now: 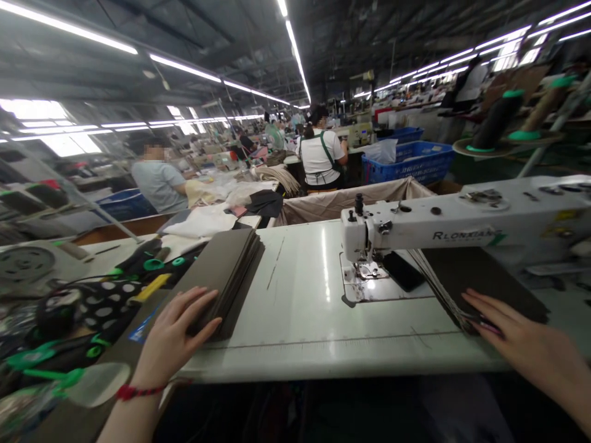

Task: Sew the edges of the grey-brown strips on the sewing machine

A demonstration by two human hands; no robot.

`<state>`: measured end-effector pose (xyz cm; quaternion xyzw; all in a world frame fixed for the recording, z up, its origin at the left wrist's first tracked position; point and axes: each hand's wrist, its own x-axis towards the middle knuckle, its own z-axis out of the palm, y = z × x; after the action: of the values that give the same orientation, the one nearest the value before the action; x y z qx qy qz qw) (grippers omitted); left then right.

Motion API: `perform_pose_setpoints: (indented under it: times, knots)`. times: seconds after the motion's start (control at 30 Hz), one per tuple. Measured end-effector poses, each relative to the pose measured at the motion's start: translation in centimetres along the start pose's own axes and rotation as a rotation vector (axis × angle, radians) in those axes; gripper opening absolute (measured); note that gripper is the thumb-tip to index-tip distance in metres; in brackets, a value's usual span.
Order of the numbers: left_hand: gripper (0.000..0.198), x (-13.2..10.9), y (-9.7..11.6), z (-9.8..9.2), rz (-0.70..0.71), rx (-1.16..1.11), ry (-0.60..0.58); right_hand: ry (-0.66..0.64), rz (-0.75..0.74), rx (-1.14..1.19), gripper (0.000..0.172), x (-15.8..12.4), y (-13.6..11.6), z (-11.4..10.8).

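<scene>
Left hand [184,320] lies palm down on near end of left stack [221,255] of dark flat pieces; loosely open, thumb apart at the stack's right edge, nothing lifted. Red bracelet [138,392] on that wrist. Right hand [512,326] rests on near edge of right stack [480,274], also dark pieces, fingers extended, partly bent; small pinkish item [492,329] under it, too hidden to name. Cannot tell if the hand grips that or the pieces.

Between hands: pale table [295,295], ruler strip [341,341] along near edge. Outside left hand, clutter close by: clear plastic piece [99,384], polka-dot fabric [108,303], yellow item [154,287], green-ended spools [152,264].

Black phone [402,271] lies flat, left of and beyond right hand, just beside right stack. White sewing machine [415,221] stands beyond right hand, its arm over that stack's far end, blocking from above; its head is between the two stacks.

Past the table, beige cloth-lined trough [341,208]. Farther, beyond right hand, blue crate [409,163]; beyond left hand, person in light blue [159,181]; between, person in white [321,157], back turned.
</scene>
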<state>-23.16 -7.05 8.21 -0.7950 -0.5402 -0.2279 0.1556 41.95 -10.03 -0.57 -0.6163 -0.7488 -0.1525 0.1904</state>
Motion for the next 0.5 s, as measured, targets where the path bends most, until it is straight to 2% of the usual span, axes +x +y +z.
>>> perform_pose_setpoints:
  times: [0.07,0.13,0.2,0.23,0.3,0.37,0.43,0.5]
  knots:
    - [0.049,0.2,1.9,0.4,0.001,-0.017,0.12,-0.029,-0.056,-0.101,0.044,0.2,0.4,-0.3]
    - [0.046,0.5,5.0,1.5,-0.017,-0.116,0.199,-0.005,-0.08,-0.124,0.037,0.5,0.4,-1.2]
    - [0.037,0.9,9.1,3.1,-0.075,-0.362,0.147,0.042,-0.081,-0.085,0.033,0.9,-0.7,-3.1]
    - [0.035,1.2,11.6,4.1,-0.138,-0.548,0.053,0.065,-0.09,-0.04,0.031,1.0,-1.8,-4.3]
    - [0.041,2.1,16.7,6.0,-0.339,-1.052,-0.235,0.084,-0.183,0.132,0.03,1.3,-5.5,-6.6]
    - [0.05,3.2,21.6,7.6,-0.503,-1.433,-0.508,0.009,-0.346,0.33,0.029,1.1,-10.4,-8.1]
    - [0.058,4.2,25.2,8.8,-0.564,-1.618,-0.687,-0.094,-0.511,0.523,0.021,0.6,-15.2,-8.2]
    - [0.068,4.7,26.9,9.5,-0.518,-1.621,-0.73,-0.142,-0.597,0.685,0.019,-0.2,-18.7,-7.2]
